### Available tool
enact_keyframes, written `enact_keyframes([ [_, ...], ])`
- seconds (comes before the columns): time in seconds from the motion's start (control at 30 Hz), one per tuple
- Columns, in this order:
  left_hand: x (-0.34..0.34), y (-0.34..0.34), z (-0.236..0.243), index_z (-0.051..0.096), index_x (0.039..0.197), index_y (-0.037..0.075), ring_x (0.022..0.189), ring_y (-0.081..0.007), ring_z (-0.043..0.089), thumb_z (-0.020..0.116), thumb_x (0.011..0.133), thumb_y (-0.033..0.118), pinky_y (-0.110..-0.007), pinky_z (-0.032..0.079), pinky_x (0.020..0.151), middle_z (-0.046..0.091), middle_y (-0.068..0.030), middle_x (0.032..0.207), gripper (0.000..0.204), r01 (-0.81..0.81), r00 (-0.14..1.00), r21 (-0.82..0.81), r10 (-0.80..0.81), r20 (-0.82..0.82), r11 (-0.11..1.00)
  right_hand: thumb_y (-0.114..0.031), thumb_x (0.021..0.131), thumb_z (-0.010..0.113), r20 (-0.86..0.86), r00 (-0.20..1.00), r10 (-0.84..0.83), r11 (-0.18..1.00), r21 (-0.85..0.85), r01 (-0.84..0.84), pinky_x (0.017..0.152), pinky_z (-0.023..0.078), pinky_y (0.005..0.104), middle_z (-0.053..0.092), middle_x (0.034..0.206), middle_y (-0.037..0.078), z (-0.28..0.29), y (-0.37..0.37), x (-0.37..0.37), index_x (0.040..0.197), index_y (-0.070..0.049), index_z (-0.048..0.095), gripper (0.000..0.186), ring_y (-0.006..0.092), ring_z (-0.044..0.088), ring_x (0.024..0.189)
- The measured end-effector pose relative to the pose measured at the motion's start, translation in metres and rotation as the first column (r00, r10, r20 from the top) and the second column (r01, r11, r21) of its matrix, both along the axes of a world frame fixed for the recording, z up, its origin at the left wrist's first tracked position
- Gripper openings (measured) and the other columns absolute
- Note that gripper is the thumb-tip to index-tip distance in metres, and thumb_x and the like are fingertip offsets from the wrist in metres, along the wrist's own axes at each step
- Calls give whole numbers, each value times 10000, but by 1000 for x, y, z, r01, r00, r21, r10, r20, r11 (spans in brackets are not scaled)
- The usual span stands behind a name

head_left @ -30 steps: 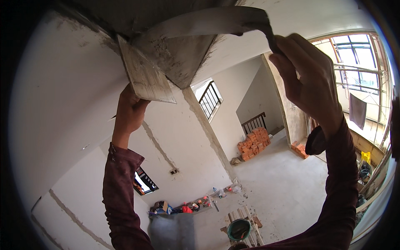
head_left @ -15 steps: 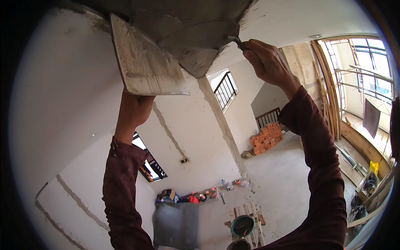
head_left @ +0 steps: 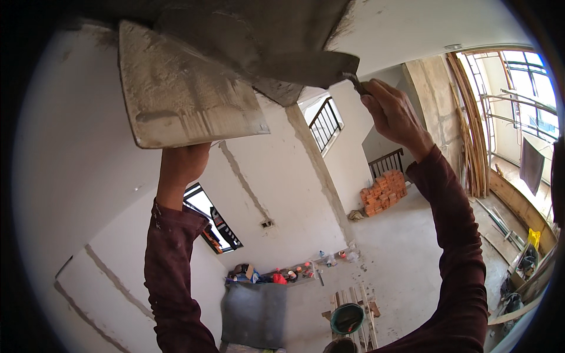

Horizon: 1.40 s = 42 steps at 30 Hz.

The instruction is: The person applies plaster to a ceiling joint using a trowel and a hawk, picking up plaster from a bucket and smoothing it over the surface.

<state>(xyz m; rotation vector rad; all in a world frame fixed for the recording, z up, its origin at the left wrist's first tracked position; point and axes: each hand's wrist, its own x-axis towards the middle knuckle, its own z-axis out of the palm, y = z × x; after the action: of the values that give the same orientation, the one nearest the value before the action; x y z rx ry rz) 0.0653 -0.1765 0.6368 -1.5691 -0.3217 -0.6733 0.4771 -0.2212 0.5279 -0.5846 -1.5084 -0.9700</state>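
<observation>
My left hand (head_left: 185,167) is closed beneath a plasterer's hawk (head_left: 182,97), a pale board smeared with mortar, held up and tilted under the ceiling. Its grip is hidden by the board. My right hand (head_left: 393,112) is closed round the handle of a plastering trowel (head_left: 323,67). The trowel's dark blade points left, its tip beside the hawk's right edge. Above both tools spreads grey wet mortar (head_left: 235,26) on a patch overhead, its right edge ragged against white paint. Whether the blade touches the mortar or only overlaps it, I cannot tell.
Far below on the floor stand a green bucket (head_left: 347,319) on a plank bench (head_left: 368,306), a grey sheet (head_left: 254,312) and a stack of orange bricks (head_left: 384,193). Timber poles (head_left: 471,123) lean by the window at right. Several small items line the wall's foot.
My right hand and the trowel have moved right and slightly down, and more of the blade shows. The hawk has shifted left and a little lower with my left hand.
</observation>
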Motion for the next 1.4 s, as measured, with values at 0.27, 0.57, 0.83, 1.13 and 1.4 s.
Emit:
enact_keyframes([
  [0.27, -3, 8, 2, 601, 1319, 208, 1285, -390, 498, 633, 911, 121, -539, 402, 1061, 540, -119, 1398, 418, 24, 999, -10, -24, 40, 1000, -96, 959, 604, 64, 996, 64, 969, 235, -78, 542, 452, 424, 559, 766, 122, 36, -22, -29, 1013, 9, 574, 121, 315, 553, 585],
  [0.57, -17, 10, 0, 587, 1337, 188, 1294, -387, 488, 614, 908, 113, -559, 359, 1088, 543, -124, 1391, 436, -55, 998, 131, 59, -30, 990, -130, 959, 610, -20, 1000, 4, 997, 81, -2, 577, 481, 438, 587, 785, 122, 22, 73, -19, 985, -17, 572, 121, 339, 600, 661],
  [0.83, -10, 18, -2, 587, 1328, 188, 1298, -388, 479, 628, 901, 109, -567, 363, 1081, 537, -123, 1389, 436, -6, 1000, 63, 6, 3, 998, -163, 955, 619, -88, 989, -117, 986, -128, 105, 610, 474, 469, 603, 804, 142, -29, 115, 7, 969, -24, 583, 144, 373, 597, 690],
  [1.13, -5, 15, -6, 598, 1301, 154, 1287, -388, 490, 624, 916, 140, -564, 368, 1077, 550, -141, 1367, 386, 5, 996, -60, 0, 85, 998, -72, 954, 544, -370, 927, -60, 919, -382, -93, 643, 440, 458, 559, 797, 177, -210, 34, 24, 968, 3, 562, 79, 391, 579, 739],
  [1.4, 6, 40, -5, 601, 1309, 155, 1276, -383, 500, 629, 925, 139, -545, 385, 1061, 559, -134, 1362, 386, 165, 982, -193, -144, 120, 967, -74, 953, 530, -511, 850, -124, 822, -533, -200, 623, 428, 447, 533, 764, 181, -304, -8, 15, 955, 24, 566, 105, 385, 548, 689],
])
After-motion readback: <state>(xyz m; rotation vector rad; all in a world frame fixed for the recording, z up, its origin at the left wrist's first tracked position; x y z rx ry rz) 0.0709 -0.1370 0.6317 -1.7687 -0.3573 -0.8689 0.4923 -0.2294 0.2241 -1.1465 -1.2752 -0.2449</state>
